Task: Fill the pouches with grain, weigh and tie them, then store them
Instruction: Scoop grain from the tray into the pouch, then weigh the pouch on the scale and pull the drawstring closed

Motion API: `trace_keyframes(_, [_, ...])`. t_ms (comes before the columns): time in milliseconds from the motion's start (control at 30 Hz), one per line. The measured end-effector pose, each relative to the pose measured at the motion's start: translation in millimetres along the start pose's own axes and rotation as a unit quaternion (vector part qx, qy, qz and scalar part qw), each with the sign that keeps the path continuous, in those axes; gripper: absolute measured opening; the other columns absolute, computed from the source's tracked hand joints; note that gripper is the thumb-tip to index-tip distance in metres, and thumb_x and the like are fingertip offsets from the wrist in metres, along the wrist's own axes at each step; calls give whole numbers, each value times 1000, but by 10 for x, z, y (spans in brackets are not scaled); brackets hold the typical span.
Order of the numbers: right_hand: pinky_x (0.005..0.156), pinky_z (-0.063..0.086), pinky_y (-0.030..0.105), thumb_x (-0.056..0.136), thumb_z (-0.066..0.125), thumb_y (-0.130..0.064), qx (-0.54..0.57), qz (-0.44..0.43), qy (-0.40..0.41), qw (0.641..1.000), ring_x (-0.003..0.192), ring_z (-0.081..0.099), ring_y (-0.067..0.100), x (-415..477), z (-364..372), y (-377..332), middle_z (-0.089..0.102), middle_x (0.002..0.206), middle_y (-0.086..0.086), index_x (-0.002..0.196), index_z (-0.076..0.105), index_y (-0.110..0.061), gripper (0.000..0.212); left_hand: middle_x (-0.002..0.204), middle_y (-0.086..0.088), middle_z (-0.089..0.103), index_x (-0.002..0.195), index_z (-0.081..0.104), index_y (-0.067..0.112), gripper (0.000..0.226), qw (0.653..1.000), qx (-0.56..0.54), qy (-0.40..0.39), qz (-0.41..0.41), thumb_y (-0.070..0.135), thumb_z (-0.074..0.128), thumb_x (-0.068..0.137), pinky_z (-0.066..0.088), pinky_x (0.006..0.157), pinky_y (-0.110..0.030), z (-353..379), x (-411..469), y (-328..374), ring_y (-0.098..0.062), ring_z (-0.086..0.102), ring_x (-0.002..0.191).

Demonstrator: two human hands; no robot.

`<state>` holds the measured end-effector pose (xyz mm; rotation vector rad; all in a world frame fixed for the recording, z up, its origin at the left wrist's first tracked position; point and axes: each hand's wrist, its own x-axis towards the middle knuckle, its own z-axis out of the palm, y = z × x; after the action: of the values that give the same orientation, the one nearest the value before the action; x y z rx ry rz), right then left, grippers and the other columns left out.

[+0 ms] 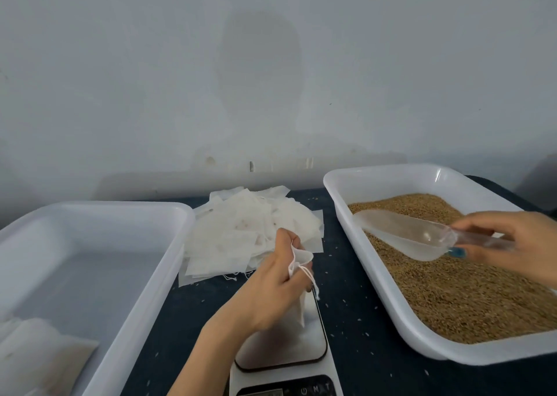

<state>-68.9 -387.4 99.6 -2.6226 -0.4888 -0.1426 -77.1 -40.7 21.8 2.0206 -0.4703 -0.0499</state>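
Between two trays (168,263) (340,208), over one scale (289,344), my left fingers (284,245) pinch one pouch (301,257); right fingers (482,227) grip one scoop (407,239).

Bare arms lead to the left hand (271,287) and the right hand (512,242), whose thumbnail (457,252) wears teal polish.

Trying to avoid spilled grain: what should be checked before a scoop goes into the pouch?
1. The left hand holds the pouch mouth open: ok.
2. The pouch hangs over the scale: ok.
3. The right hand grips the scoop: ok.
4. The scoop is loaded: not ok, it looks empty.
5. There is grain in the tray: ok.
6. The scale display reads zero: cannot tell, it is cropped at the frame edge.
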Motion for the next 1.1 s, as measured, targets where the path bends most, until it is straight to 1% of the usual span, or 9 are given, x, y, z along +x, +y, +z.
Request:
trace_keyframes(133, [56, 47, 18, 71, 85, -23, -52, 85, 29, 995, 80, 62, -16, -86, 112, 607, 66, 80, -38, 87, 67, -49, 36, 88, 0, 51, 99, 32, 29, 11, 999, -34, -4, -15, 30, 39, 90, 47, 88, -60, -91, -145, -168, -28, 47, 81])
trace_keyframes(233, [52, 48, 18, 69, 84, -38, -72, 139, 14, 988, 70, 63, -15, -95, 252, 929, 64, 76, -40, 82, 67, -46, 23, 93, -5, 51, 102, 34, 26, 17, 999, -33, -10, -36, 34, 42, 89, 45, 91, -61, -73, -237, -254, -38, 48, 90])
trace_keyframes(367, [59, 49, 12, 71, 72, -64, -162, 149, -37, 975, 67, 62, -15, -92, 411, 1102, 63, 69, -38, 90, 69, -48, 24, 96, 4, 58, 107, 38, 32, 34, 998, -42, 12, -36, 44, 57, 81, 53, 83, -35, -40, -264, -279, -15, 57, 86])
trace_keyframes(500, [89, 55, 33, 75, 73, -51, -226, 75, 39, 970, 99, 63, 2, -32, 408, 614, 68, 115, -19, 120, 60, -43, 47, 98, 11, 62, 111, 47, 32, 43, 998, -44, 27, -37, 47, 71, 78, 53, 80, -25, -46, -242, -297, -6, 62, 87])
trace_keyframes(600, [90, 46, 23, 81, 58, -54, -109, -20, 115, 987, 101, 54, -11, -90, 478, -227, 56, 118, -34, 125, 52, -48, 45, 96, 9, 64, 110, 53, 30, 44, 997, -66, 16, -33, 50, 74, 77, 49, 78, -23, -49, -242, -317, -7, 61, 86])
trace_keyframes(700, [83, 44, 10, 82, 53, -63, 66, -77, 71, 992, 109, 54, -15, -190, 784, -900, 52, 121, -39, 129, 43, -57, 49, 100, 4, 65, 112, 55, 31, 50, 995, -92, 11, -31, 63, 70, 76, 48, 81, -23, -60, -251, -317, -10, 62, 91])
trace_keyframes(833, [103, 31, 6, 80, 63, -59, 158, -75, 7, 985, 130, 33, -18, -124, 1425, -1233, 30, 139, -42, 141, 15, -60, 77, 106, -12, 62, 112, 60, 17, 58, 992, -116, 41, -23, 67, 47, 89, 47, 91, -41, -87, -272, -343, -27, 59, 99])
trace_keyframes(1033, [95, 47, 23, 83, 70, -54, 242, -31, 52, 969, 117, 51, -3, 53, 1954, -1227, 54, 125, -24, 137, 40, -44, 63, 95, 0, 67, 105, 65, 25, 28, 995, -68, 72, -30, 42, 43, 100, 49, 86, -44, -111, -258, -426, -26, 60, 92])
trace_keyframes(1100, [91, 46, 17, 82, 66, -59, 231, -36, 76, 969, 115, 52, -3, 37, 2006, -1164, 55, 119, -27, 132, 43, -47, 57, 94, 3, 67, 102, 63, 30, 23, 996, -44, 73, -41, 43, 44, 98, 50, 80, -39, -119, -266, -480, -22, 60, 88])
